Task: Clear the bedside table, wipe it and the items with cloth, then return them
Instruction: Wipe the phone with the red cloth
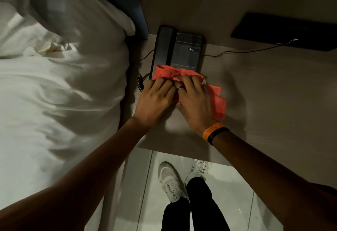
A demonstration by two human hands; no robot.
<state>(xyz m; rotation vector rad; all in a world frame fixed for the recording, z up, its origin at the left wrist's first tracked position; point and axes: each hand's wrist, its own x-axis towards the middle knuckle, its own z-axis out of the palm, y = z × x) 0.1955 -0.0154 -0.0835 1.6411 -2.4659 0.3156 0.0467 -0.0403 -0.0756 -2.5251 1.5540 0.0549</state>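
Both hands, left (155, 97) and right (194, 101), press crumpled coral cloth (217, 101) flat-fingered onto boxy black phone's (179, 52) near edge.

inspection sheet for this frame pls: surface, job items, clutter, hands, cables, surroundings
Surface: light wood-grain bedside table, mostly bare; dim lighting.
Job's things: black telephone on the table near the bed side, handset on its left; coral cloth bunched over the phone's near end.
Clutter: nothing seen.
Hands: left hand flat at the phone's near-left corner, fingertips on the cloth; right hand pressed on the cloth, ring on one finger, orange and black bands at the wrist.
Cables: coiled handset cord at the phone's left; thin cable running right toward a dark wall panel.
Surroundings: bed with white linen on the left; pale tiled floor, white shoes below.
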